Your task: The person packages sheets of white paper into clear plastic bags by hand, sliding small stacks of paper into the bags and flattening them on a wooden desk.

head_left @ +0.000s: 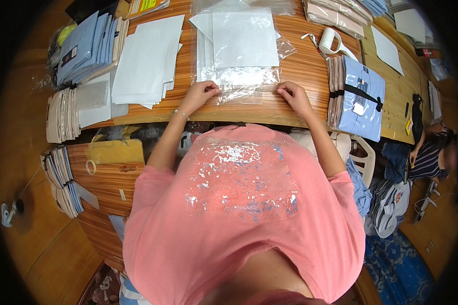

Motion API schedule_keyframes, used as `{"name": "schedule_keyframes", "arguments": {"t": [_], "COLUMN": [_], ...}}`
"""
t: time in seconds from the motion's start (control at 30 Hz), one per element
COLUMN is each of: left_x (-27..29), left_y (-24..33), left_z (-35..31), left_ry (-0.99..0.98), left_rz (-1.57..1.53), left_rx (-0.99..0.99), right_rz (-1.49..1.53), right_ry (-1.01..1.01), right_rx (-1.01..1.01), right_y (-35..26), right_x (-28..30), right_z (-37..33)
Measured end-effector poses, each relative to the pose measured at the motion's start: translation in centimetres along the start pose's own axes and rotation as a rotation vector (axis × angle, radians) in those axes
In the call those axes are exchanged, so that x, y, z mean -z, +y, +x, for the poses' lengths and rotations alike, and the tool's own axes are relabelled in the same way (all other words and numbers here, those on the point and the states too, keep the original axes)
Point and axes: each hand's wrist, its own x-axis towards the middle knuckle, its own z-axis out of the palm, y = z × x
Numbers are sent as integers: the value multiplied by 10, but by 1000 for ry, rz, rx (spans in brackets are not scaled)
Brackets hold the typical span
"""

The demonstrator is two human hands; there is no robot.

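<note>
Stacks of folded blue shirts [84, 46] and white paper sheets [147, 58] sit far left on the bench [290, 71], out of the work zone but within reach. Left hand [198, 94] and right hand [293, 96] each have fingers closed, pinching the near edge of the clear plastic bag [244, 76], which lies flat at the bench's front centre, probably so it stays taut and square. Strapped shirt bundle [358, 96] and tape roller [330, 40] are parked right.

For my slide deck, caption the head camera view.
Both hands, left hand and right hand, press a clear plastic bag flat on a wooden table.
</note>
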Motion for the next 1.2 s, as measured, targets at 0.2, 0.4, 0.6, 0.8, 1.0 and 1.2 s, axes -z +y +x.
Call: {"name": "schedule_keyframes", "arguments": {"t": [0.2,0.4,0.6,0.8,1.0,1.2], "left_x": [-21,-27,-33,-37,-35,-34], "left_y": [-7,-13,-6,4,8,5], "left_z": [-6,-5,-5,-4,-3,-11], "left_ry": [139,208,265,263,238,435], "left_rz": [101,272,364,422,502,552], "left_rx": [-65,-94,-51,19,67,133], "right_rz": [-113,-251,-434,-621,-532,-475], "right_ry": [123,148,186,227,308,381], "right_rx": [168,121,70,-80,-203,-119], "right_y": [7,11,8,5,-5,21], "right_x": [-11,-10,-16,-27,-35,-35], "right_z": [-4,-3,-6,-4,-4,-15]}}
